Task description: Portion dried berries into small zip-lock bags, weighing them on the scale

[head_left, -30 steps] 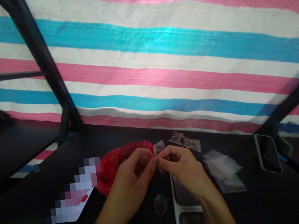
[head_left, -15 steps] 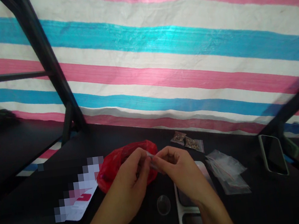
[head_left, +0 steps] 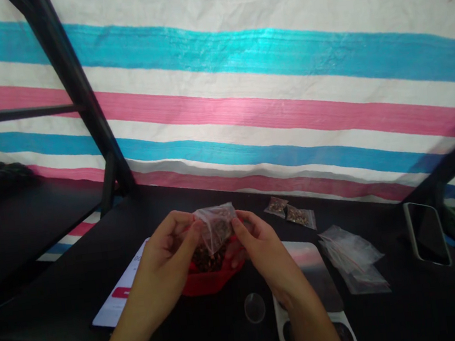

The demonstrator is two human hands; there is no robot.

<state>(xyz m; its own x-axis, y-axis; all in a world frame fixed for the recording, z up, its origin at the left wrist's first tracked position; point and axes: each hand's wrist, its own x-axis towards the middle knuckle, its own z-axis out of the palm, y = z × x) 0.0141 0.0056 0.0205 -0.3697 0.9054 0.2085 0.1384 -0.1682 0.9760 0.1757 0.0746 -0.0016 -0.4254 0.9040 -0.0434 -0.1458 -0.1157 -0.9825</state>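
Note:
Between my two hands a small clear zip bag (head_left: 218,221) is held up, its sides pinched by the fingers. My left hand (head_left: 174,242) grips its left edge, and my right hand (head_left: 254,233) has the right edge between thumb and fingers. Right below them lies a red plastic bag (head_left: 208,283), opened out, with many small brownish pieces (head_left: 209,258) in it. Whether anything is inside the zip bag I cannot tell. A white kitchen scale (head_left: 312,270) sits partly under my right forearm. In front of it is a round clear cup or lid (head_left: 255,307).
Two small filled zip bags (head_left: 299,216) lie at the back of the black table (head_left: 165,200). A pile of flat clear bags (head_left: 352,257) is right of the scale, with a phone (head_left: 428,234) beyond. At left lies a printed white sheet (head_left: 113,300). Striped sheeting (head_left: 241,80) hangs behind.
My hands have moved apart, and the zip bag between them now shows spread out rather than bunched at the fingertips. The contents of the red bag have come into view.

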